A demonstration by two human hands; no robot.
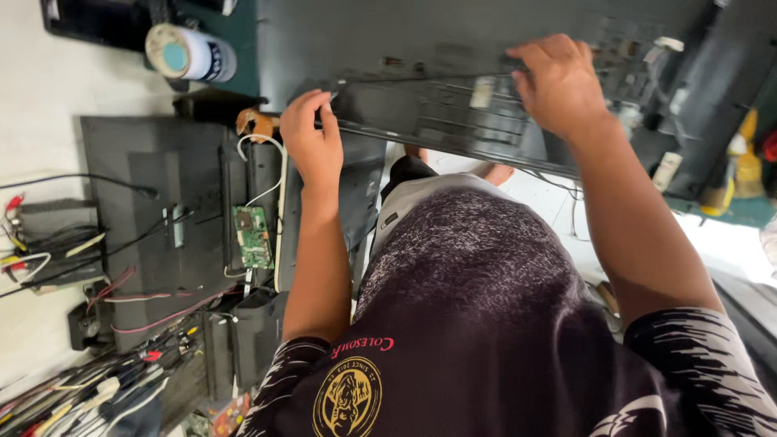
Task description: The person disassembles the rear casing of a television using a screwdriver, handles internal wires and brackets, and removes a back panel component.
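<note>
We're looking straight down over our own chest, so the bench reads from above.

Left hand (pixel 312 146): fingers curled over the near edge of the back cover (pixel 453 105), gripping it at its left corner. Grip is closed around the edge, thumb on the near side.

Right hand (pixel 558 81): laid on top of the cover further right, palm down, fingers spread and bent over the vent slots. We can't tell whether it's pinching anything or just pressing flat; the fingertips are hidden behind the hand.

The cover is a big dark plastic panel, grey-black, with rows of slots and a few small pale stickers. It sits across the top of the view, its near edge raised toward us between the two hands, the far part lying over the dark bench.

Around it:
- green circuit board (pixel 253 236) below the left hand, lying on a dark panel, well apart from the cover
- white cable (pixel 261 166) looping from near the left wrist down toward the board
- white can (pixel 190 53) with a pale blue top, lying on its side, upper left, apart from both hands
- red and black wires (pixel 154 303) trailing across the flat dark panel on the left
- heap of tools (pixel 97 392) at bottom left, too jumbled to tell apart
- yellow bottle (pixel 745 158) at the far right edge, partly cut off
</note>
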